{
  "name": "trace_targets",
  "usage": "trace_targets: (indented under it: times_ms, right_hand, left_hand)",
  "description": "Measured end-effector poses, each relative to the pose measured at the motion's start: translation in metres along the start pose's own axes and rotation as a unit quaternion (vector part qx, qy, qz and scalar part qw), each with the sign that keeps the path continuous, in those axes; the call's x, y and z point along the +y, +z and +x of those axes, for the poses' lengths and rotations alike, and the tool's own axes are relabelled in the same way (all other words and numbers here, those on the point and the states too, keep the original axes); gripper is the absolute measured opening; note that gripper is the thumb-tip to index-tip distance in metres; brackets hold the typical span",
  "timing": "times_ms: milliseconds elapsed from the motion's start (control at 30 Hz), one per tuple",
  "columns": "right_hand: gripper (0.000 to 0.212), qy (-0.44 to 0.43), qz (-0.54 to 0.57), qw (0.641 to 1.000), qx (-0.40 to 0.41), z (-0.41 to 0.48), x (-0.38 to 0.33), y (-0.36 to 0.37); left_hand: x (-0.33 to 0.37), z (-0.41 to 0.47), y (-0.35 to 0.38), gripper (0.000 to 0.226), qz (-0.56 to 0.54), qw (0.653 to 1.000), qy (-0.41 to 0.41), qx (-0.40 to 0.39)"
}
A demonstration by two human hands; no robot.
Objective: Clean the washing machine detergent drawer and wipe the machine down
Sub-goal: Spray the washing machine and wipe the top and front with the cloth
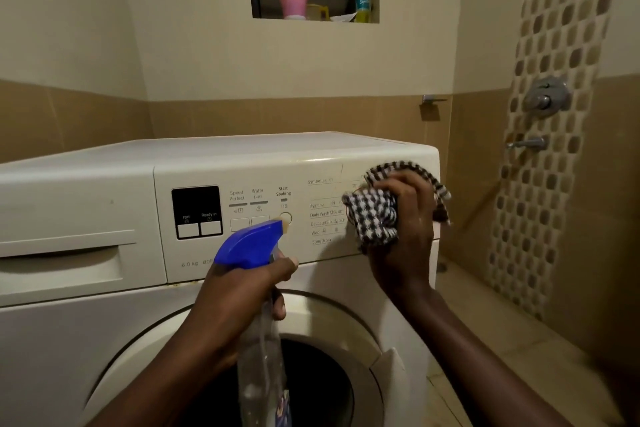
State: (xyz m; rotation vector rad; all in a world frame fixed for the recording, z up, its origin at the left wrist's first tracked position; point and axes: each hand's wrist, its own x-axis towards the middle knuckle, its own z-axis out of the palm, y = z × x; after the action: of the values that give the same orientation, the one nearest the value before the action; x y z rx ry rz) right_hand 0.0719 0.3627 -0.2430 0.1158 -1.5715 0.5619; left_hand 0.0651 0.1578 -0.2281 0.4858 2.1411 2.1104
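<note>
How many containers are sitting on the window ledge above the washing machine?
3: a pink pot on the left, a yellow mug beside it in the middle, and a bottle with yellow liquid on the right. More could be hidden behind them.

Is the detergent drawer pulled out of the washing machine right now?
No, the detergent drawer sits closed, level with the front of the washing machine.

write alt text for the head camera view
A person's right hand presses a checked cloth against the control panel of a white washing machine, while the left hand grips a blue-topped spray bottle. The detergent drawer, at left, is shut.
</note>
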Motion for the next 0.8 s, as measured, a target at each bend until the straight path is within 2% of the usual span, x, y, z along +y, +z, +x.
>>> trace_targets:
  times_ms: [100,167,200,267,300,333,400,533,633,800]
  right_hand:
    - [0.031,0.017,0.017,1.0,0.012,0.021,0.005,0.005]
    - [0.029,0.097,0.009,0.993,0.071,0.017,0.019,0.005]
    - [0.034,0.16,-0.002,0.982,0.101,0.012,0.028,0.002]
    - [0.06,0.283,-0.014,0.95,0.13,-0.002,0.04,-0.002]
    - [0.069,0.309,-0.01,0.942,0.132,-0.007,0.044,-0.003]
    - [0.072,0.311,0.0,0.941,0.132,-0.012,0.046,-0.004]
    - [0.066,0.276,0.013,0.953,0.122,-0.02,0.047,-0.008]
    - [0.036,0.211,0.022,0.972,0.098,-0.033,0.047,-0.013]
    - [0.042,0.21,0.042,0.972,0.096,-0.033,0.045,-0.014]
    - [0.044,0.189,0.046,0.977,0.083,-0.038,0.046,-0.015]
  left_hand:
    - [-0.001,0.003,0.007,0.023,0.012,1.0,0.007,0.002]
    - [0.001,0.005,0.016,0.019,0.036,0.999,0.023,-0.001]
    - [0.003,0.006,0.022,0.019,0.047,0.999,0.027,-0.007]
    - [0.005,0.009,0.032,0.022,0.056,0.998,0.031,-0.016]
    - [0.005,0.012,0.036,0.024,0.053,0.998,0.031,-0.015]
    - [0.006,0.015,0.04,0.025,0.051,0.998,0.03,-0.013]
    - [0.007,0.018,0.051,0.026,0.052,0.998,0.034,-0.011]
    - [0.016,0.019,0.071,0.029,0.065,0.995,0.079,-0.021]
    - [0.018,0.021,0.078,0.025,0.079,0.992,0.096,-0.03]
    - [0.009,0.014,0.08,0.025,0.114,0.991,0.068,-0.03]
